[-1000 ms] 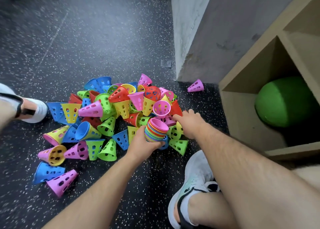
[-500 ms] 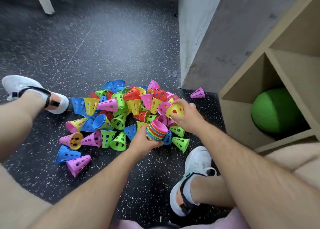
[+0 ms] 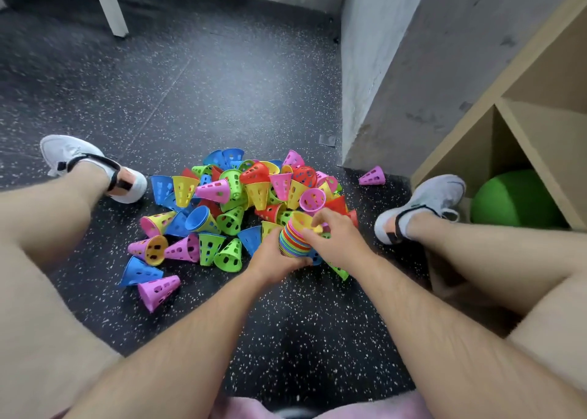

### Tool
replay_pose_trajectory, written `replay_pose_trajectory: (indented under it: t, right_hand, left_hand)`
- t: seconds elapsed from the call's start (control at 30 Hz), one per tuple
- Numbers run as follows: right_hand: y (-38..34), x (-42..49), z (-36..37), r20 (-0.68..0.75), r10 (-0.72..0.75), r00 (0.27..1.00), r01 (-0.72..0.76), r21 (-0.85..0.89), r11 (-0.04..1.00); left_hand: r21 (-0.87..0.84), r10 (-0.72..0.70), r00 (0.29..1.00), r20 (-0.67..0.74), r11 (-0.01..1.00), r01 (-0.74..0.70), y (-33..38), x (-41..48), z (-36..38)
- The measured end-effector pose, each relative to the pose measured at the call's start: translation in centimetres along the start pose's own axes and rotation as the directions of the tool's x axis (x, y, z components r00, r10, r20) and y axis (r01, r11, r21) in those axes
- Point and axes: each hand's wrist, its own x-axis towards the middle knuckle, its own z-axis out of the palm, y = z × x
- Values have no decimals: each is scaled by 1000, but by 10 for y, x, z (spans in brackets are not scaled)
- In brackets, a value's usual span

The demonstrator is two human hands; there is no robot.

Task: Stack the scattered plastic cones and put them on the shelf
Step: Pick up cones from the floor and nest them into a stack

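A heap of perforated plastic cones [image 3: 241, 202] in pink, yellow, green, blue and red lies on the dark speckled floor between my feet. My left hand [image 3: 273, 260] grips a nested stack of cones [image 3: 292, 242], rims up, at the heap's near right edge. My right hand [image 3: 336, 240] holds a yellow cone [image 3: 301, 220] that sits in the top of that stack. One pink cone [image 3: 372, 176] lies apart by the wall. The wooden shelf [image 3: 508, 126] stands at the right, its lower compartment open toward me.
A green ball [image 3: 514, 199] fills the shelf's lower compartment. A grey concrete pillar [image 3: 413, 69] rises behind the heap. My shoes [image 3: 422, 202] flank the heap left and right. White furniture legs [image 3: 109, 5] stand at the far left.
My right hand picked a yellow cone out of the heap and brought it down onto the stack in my left hand. The camera pulled back, showing both legs.
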Motion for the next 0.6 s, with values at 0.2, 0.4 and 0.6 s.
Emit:
replay_pose_trajectory:
  t: [0.2, 0.4, 0.6]
  right_hand:
    - [35, -10, 24, -92, 169, 981, -150, 187, 971]
    - [86, -14, 52, -249, 474, 845, -467, 90, 880]
    - [116, -17, 74, -163, 748, 644, -731, 158, 664]
  left_hand:
    - [57, -31, 999, 11, 998, 30, -14, 6, 3]
    - [63, -39, 995, 95, 997, 33, -26, 2, 24]
    - [88, -41, 989, 144, 996, 29, -37, 1, 40]
